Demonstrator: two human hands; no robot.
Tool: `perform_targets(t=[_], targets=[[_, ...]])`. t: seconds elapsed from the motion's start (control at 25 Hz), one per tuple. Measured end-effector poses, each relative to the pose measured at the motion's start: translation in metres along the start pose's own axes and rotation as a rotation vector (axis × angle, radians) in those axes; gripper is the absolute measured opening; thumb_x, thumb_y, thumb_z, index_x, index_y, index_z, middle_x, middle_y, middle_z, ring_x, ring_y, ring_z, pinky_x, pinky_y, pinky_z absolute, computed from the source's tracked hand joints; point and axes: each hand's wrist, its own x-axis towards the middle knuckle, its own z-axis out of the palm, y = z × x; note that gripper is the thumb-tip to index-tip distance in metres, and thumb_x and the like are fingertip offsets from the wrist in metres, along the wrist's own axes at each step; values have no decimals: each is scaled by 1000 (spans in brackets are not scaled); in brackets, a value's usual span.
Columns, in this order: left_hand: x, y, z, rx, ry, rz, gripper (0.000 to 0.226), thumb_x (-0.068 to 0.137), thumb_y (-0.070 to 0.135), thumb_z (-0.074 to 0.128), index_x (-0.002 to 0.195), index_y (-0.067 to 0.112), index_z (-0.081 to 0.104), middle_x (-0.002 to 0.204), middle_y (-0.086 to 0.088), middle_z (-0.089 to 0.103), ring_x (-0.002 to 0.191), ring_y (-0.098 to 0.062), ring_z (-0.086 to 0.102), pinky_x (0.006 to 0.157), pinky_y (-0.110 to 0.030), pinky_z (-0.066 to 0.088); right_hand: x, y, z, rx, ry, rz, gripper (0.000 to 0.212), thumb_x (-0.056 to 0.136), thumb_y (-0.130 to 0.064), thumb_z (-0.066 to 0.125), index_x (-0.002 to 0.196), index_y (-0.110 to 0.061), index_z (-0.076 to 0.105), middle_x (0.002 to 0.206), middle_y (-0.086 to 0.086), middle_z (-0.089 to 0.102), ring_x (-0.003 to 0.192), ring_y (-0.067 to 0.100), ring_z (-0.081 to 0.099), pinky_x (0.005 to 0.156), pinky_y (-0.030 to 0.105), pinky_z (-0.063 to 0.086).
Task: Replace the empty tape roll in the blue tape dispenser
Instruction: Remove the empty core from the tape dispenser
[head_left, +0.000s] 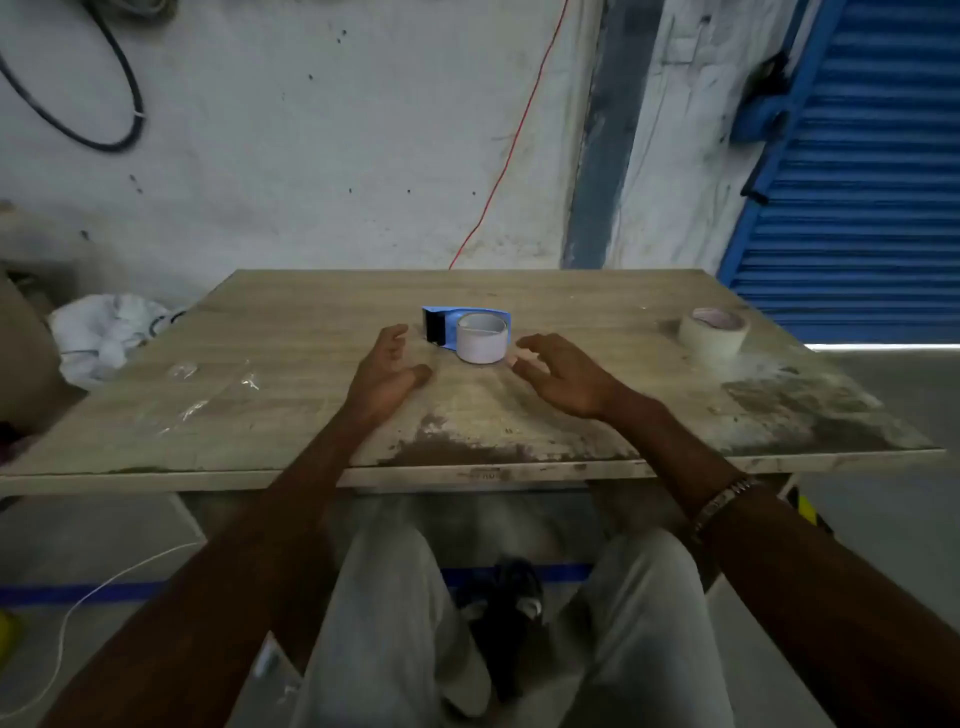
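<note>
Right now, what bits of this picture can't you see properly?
- Blue plastic tape dispenser, head view: the grey empty tape core stands in front, hiding how it is mounted.
- Cream full tape roll: too far to tell where its tape end lies.
- Clear crinkled scraps on the worn wooden table: too faint to identify.
- Left hand, right hand: palms face down, so undersides are hidden.

Both forearms bare, no sleeves showing anywhere. Beaded bracelet (719, 504) on right wrist, mix of dark and pale metallic-looking beads. Left wrist plain, nothing on it. Light grey trousers (395, 613), loose fit. Dark sandal (501, 597) on one foot, bit blurry tbh, strap detail hard to make out.
</note>
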Motion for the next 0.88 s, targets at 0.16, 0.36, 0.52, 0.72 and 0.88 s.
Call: perform_targets(t=[0.16,0.36,0.52,0.72,0.88], targets=[[33,-4,5,82,-47,22,89,72,34,84,152,28,44,154,-4,51,140,-20,49,116,-42,43,35,3,15,50,8,108,109,80,-69,74,164,-23,22,168,7,32,149,26,43,117,45,43],[114,-12,21,37,-125,52,57,79,34,82,133,32,62,122,-1,72,112,-20,69,103,-38,54,114,33,36,67,-33,94,128,59,-78,84,161,-25,27,157,-3,49,139,18,53,112,38,48],[167,-22,29,56,-204,130,37,79,15,85,113,22,71,107,0,78,93,-11,71,84,-26,59,171,68,55,249,-30,-11,112,65,-52,95,156,-26,34,143,-10,56,125,7,60,103,30,53],[183,-35,36,102,-216,156,41,78,28,88,116,31,70,105,9,80,94,-10,77,83,-31,62,210,94,46,416,-56,-7,123,61,-31,101,158,-28,25,144,-7,50,121,1,61,95,17,57],[173,-33,36,201,-133,226,42,80,38,86,118,40,67,105,18,78,96,0,75,86,-34,62,196,81,51,490,86,114,132,43,-52,100,150,-38,23,137,-7,52,114,7,66,94,31,60]])
